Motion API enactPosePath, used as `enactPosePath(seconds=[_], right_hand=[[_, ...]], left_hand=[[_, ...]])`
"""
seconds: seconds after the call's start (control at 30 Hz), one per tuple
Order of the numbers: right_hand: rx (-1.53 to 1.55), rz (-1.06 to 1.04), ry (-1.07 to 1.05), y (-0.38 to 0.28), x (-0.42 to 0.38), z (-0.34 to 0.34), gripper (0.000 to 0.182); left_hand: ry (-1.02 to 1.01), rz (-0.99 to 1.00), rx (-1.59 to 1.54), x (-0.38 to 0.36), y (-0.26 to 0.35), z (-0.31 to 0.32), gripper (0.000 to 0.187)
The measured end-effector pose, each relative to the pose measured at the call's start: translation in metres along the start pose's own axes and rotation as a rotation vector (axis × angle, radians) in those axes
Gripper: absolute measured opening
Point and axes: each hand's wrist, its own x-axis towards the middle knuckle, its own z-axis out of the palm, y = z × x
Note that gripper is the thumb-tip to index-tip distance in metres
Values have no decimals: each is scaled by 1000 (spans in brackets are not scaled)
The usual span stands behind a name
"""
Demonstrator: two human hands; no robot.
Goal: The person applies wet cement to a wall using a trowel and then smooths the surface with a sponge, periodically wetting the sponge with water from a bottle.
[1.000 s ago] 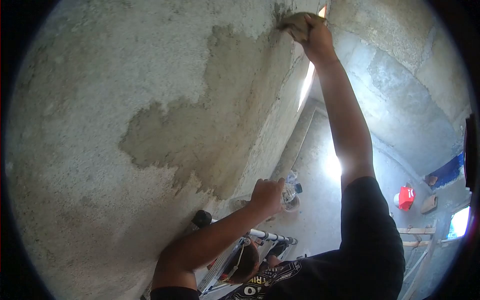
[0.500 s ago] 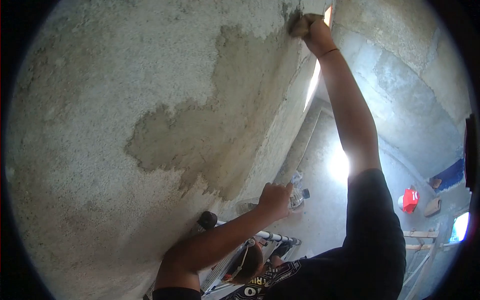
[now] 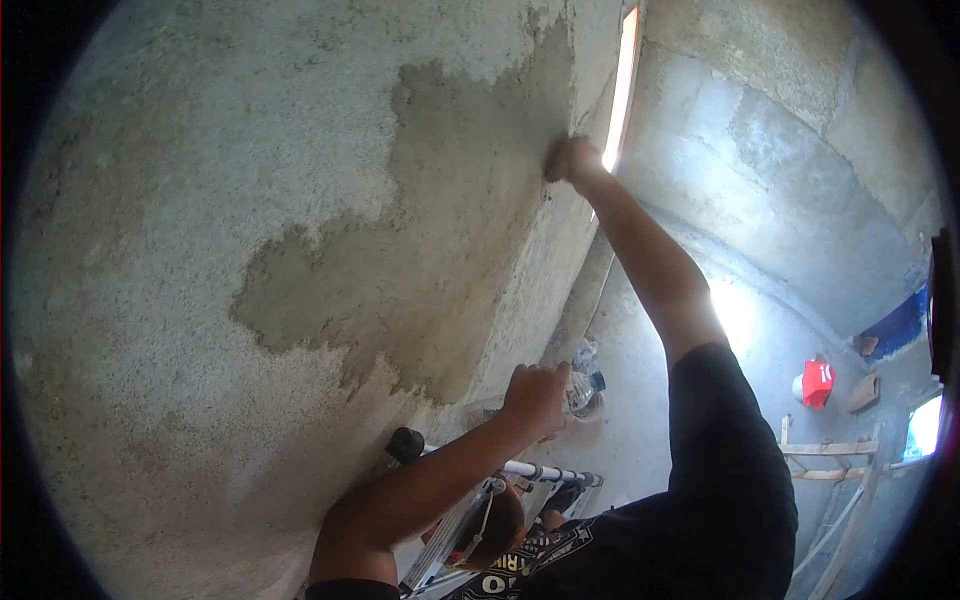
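My right hand (image 3: 578, 163) is stretched up against the rough wall (image 3: 180, 250), its fingers closed round a brownish, sponge-like pad (image 3: 556, 160) blurred by motion. The pad touches the right edge of a darker, damp-looking patch (image 3: 440, 220) on the wall. Lower down, my left hand (image 3: 537, 398) is wrapped round a clear plastic bottle (image 3: 583, 392) with a dark cap. The bottle lies nearly sideways and its cap end points right.
A metal ladder (image 3: 540, 470) stands below my left forearm, beside a dark rounded object (image 3: 497, 525) with a pale cord. At the right are a red-and-white item (image 3: 817, 384), a wooden frame (image 3: 835, 448) and a bright opening (image 3: 922, 428).
My right hand has moved down along the wall with the pad. My left hand and the bottle have shifted slightly left in the view, which has also shifted a little.
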Motion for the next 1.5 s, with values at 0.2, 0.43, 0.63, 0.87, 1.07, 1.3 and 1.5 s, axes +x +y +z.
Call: enactPosePath(seconds=[0.2, 0.43, 0.63, 0.87, 1.07, 1.3, 1.5], right_hand=[[316, -251, -1062, -168, 14, 46, 19], [-297, -213, -196, -109, -6, -13, 19], [-178, -42, -1, -53, -57, 42, 21], [147, -416, -452, -183, -118, 137, 26], [-429, -830, -262, -166, -173, 121, 29], [-30, -151, 57, -49, -127, 56, 32], [20, -275, -189, -133, -109, 119, 22]], left_hand=[[49, -7, -10, 4, -8, -2, 60], [63, -33, -8, 4, -11, -9, 59], [53, -12, 22, 3, -8, -5, 62], [32, -20, 2, 2, -6, 1, 64], [47, -5, 21, 4, -11, 1, 65], [52, 1, 31, 1, -5, 1, 66], [48, -3, 20, 3, -4, 0, 66]])
